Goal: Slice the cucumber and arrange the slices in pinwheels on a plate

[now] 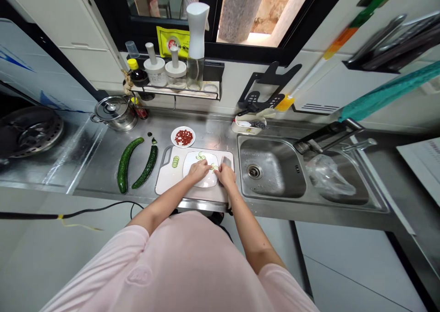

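A white plate (206, 181) lies on a pale cutting board (165, 181) with grey edges. Over the plate, my left hand (198, 171) and my right hand (227, 175) come together with fingertips pinched on thin cucumber slices (214, 166). More cucumber slices (200, 156) are arranged near the plate's far edge. A short overlapping row of slices (175, 161) rests on the board's left side. The blade of a knife (227, 161) shows at the board's right, partly hidden behind my right hand.
Left of the board lie a whole cucumber (125, 167) and a cut one (146, 169), with small end pieces (153, 141) behind. A dish of chopped red bits (183, 137) stands beyond the board. A lidded pot (115, 114) is back left, a sink (275, 183) right.
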A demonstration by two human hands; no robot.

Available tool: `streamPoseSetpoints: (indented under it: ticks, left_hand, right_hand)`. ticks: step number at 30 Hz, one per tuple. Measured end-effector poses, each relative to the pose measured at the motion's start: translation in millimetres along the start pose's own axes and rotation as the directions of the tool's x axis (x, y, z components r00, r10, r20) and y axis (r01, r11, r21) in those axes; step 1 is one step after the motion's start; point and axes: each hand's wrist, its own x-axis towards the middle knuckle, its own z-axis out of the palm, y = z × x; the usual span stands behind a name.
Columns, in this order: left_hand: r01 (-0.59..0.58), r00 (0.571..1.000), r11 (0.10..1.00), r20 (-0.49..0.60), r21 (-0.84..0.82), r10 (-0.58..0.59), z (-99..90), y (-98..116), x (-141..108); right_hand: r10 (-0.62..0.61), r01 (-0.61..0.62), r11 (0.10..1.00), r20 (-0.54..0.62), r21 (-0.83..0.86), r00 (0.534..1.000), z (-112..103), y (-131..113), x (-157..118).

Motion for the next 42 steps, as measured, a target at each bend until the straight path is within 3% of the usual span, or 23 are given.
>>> streamPoseSetpoints:
  ticks: [9, 16, 30, 37, 42]
  left_hand:
    - [-0.004, 1.0, 1.0, -0.03, 0.009, 0.004, 1.6, -0.9, -2.2]
    - [0.017, 0.999, 1.0, -0.032, -0.002, -0.017, 2.5, -0.1, -2.5]
    - [0.02, 1.0, 1.0, -0.001, -0.017, -0.02, -5.5, 0.0, -3.1]
    - [-0.068, 0.995, 0.997, -0.068, 0.039, 0.07, -3.4, -1.9, -5.2]
    - [-0.131, 0.991, 0.989, -0.018, 0.067, 0.133, -1.5, -0.1, -4.3]
  right_hand:
    - [-0.014, 0.015, 1.0, -0.021, 0.009, 1.0, 1.8, 1.2, 0.8]
    - [0.012, -0.008, 0.999, -0.1, 0.037, 0.995, -1.7, 5.6, 4.2]
    - [-0.007, 0.007, 1.0, -0.052, 0.009, 0.999, -1.7, 2.5, 5.7]
    - [-0.045, 0.044, 0.999, -0.053, -0.02, 0.998, 3.0, 7.5, 10.8]
    - [-0.099, 0.096, 0.994, -0.066, -0.051, 0.993, 3.2, 8.8, 12.7]
